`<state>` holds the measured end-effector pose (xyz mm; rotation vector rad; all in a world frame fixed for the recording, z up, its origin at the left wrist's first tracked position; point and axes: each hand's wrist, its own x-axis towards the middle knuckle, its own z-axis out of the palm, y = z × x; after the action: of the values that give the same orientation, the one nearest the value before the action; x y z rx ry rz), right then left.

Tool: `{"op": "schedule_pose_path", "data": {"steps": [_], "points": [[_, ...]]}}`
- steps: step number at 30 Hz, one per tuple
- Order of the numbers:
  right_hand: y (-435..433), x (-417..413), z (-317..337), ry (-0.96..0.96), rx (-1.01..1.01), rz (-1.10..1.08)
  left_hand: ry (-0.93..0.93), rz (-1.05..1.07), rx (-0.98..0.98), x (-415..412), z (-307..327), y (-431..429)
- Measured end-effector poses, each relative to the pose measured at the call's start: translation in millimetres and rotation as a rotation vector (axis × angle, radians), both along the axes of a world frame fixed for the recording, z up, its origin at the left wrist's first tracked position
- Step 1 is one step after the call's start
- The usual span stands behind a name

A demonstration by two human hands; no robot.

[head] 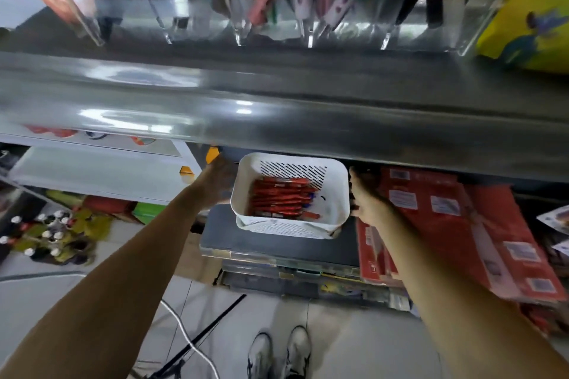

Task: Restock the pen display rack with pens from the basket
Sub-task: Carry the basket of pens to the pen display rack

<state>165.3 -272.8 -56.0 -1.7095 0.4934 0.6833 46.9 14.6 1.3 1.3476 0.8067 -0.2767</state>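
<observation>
A white slotted plastic basket (334,188) filled with red-wrapped pens (280,197) sits on the rear part of a dark grey flat stack (277,251). It is below the front edge of the grey metal shelf (277,108), which carries the clear acrylic pen display rack (277,24) with its price labels. The left grip (220,183) lies at the basket's left wall and the right grip (366,200) touches its right wall; I cannot tell whether either is clenched on it or released.

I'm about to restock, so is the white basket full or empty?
Partly full: red-wrapped pens cover the floor of the white basket, its slotted walls bare above them.
</observation>
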Motion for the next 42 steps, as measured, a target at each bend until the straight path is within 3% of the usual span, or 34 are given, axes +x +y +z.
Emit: {"op": "schedule_pose_path", "data": {"steps": [3, 9, 22, 34, 42], "points": [[9.7, -16.2, 36.0, 0.083, 0.041, 0.055, 0.046, -0.011, -0.087, 4.2, -0.6, 3.2], [-0.5, -17.3, 37.6, 0.132, 0.074, 0.045, 0.077, -0.007, -0.277, -2.4, -4.4, 28.7], [13.1, -33.0, 35.4, 0.233, 0.028, 0.021, 0.282, 0.000, -0.177, -2.4, -16.6, 22.2], [12.3, -55.6, 35.1, 0.269, -0.033, -0.004, 0.306, -0.070, -0.012, -21.7, -19.0, 13.9], [6.2, -73.9, 39.8, 0.199, -0.026, -0.052, 0.269, -0.098, -0.068, -26.8, -8.6, 12.6]]}}
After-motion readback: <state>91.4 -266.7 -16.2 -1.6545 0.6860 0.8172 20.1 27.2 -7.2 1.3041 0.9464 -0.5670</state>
